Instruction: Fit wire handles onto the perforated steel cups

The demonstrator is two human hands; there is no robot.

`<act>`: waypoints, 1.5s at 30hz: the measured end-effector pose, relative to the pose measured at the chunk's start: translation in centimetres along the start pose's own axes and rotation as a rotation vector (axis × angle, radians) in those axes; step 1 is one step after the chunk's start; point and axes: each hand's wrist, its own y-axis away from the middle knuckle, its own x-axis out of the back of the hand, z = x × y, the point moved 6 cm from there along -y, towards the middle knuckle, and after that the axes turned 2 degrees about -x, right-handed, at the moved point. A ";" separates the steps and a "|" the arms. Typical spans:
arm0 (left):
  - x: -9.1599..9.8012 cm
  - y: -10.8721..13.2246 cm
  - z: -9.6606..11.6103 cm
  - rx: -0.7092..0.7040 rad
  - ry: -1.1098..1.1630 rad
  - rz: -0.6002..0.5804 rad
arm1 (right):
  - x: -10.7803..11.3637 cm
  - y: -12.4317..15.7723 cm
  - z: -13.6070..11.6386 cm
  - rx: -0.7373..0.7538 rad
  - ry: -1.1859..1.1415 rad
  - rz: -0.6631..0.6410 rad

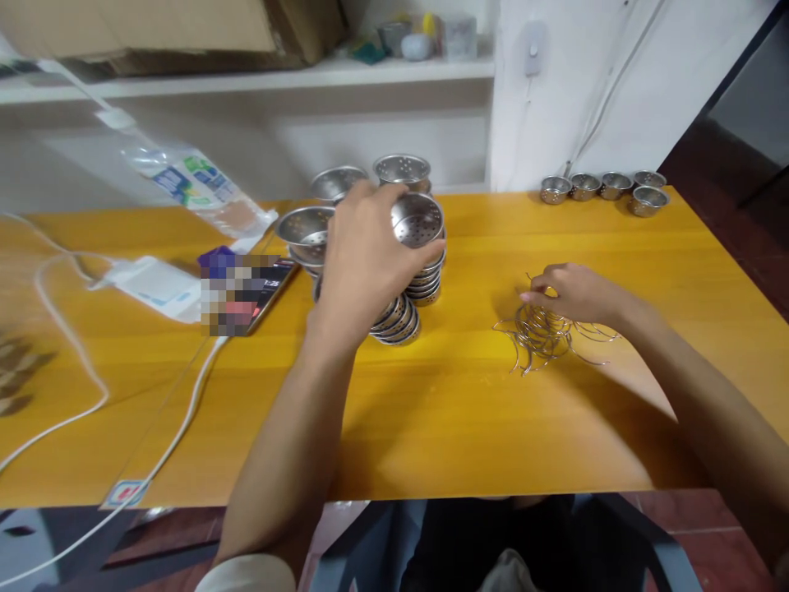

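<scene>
Several stacks of small perforated metal cups (pixel 403 170) stand near the back edge of the table. My left hand (pixel 370 247) reaches over them, with thumb and fingers round the upper cup (pixel 419 219) of the right front stack. Part of the stacks is hidden behind this hand. In front, a nested column of the same cups (pixel 398 322) leans over at a tilt. To the right, a tangled heap of thin curved metal wires (pixel 542 333) lies on the wood. My right hand (pixel 570 292) is over the heap, its thumb and finger closed on a wire.
Several single perforated cups (pixel 615 186) sit at the back right of the yellow table (pixel 468 427). At left are a phone (pixel 265 300), a white power bank (pixel 160 288), white cables (pixel 191 411) and a clear plastic bottle (pixel 197 185). A shelf holds a cardboard box (pixel 141 33).
</scene>
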 end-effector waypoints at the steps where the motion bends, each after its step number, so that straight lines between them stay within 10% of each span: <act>1: -0.1 -0.1 -0.3 -0.010 0.008 -0.020 | 0.4 0.1 0.0 -0.007 0.000 0.032; 7: 0.8 -0.1 -0.8 -0.004 -0.029 -0.048 | 1.5 -2.6 -4.1 0.083 -0.394 0.283; 15: -0.2 0.6 0.3 0.015 -0.098 -0.088 | -4.6 -10.6 -13.6 0.100 -0.667 0.362; 45: -0.6 0.8 -0.2 -0.146 0.027 -0.020 | -3.9 -9.7 -13.3 0.091 -0.545 0.402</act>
